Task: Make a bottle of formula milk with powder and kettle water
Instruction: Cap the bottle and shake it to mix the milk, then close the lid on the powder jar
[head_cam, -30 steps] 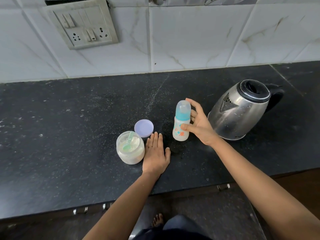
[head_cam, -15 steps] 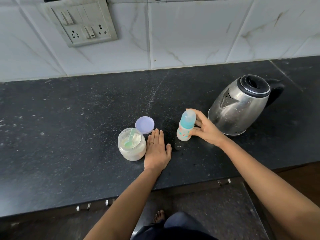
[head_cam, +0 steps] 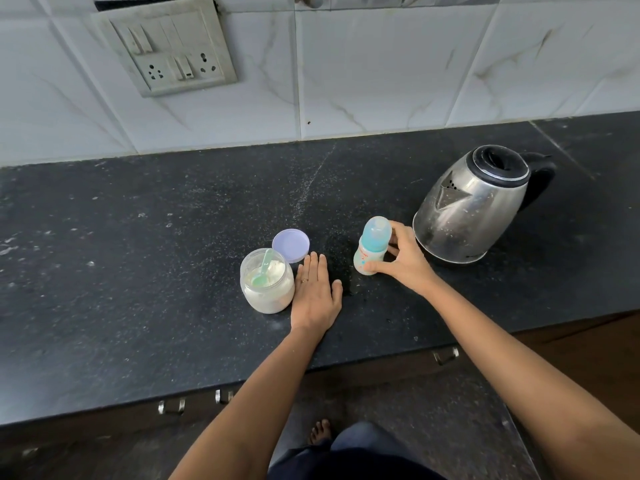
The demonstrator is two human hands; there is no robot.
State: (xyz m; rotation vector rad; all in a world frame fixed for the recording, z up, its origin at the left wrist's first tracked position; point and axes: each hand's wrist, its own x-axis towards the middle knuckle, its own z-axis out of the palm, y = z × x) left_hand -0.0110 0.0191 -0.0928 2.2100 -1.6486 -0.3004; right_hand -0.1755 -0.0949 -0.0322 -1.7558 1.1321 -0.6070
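Curled round the bottle (head_cam: pixel 372 244), our right hand (head_cam: pixel 405 263) clasps it with thumb low and fingers behind. Our left hand (head_cam: pixel 317 296) lies flat, fingers straight, on the counter (head_cam: pixel 138 254) just beside the open powder jar (head_cam: pixel 266 289). A second ago we held the bottle higher and upright. Now it has come down, leaning a little, its base at or on the counter between our left hand and the kettle (head_cam: pixel 474 209). With its cap on and the scoop (head_cam: pixel 263 270) in the jar, we judge the mixing done and the bottle being set down.

Black speckled counter (head_cam: pixel 138 237), lilac lid (head_cam: pixel 291 244) (teal-capped bottle (head_cam: pixel 372 245)).
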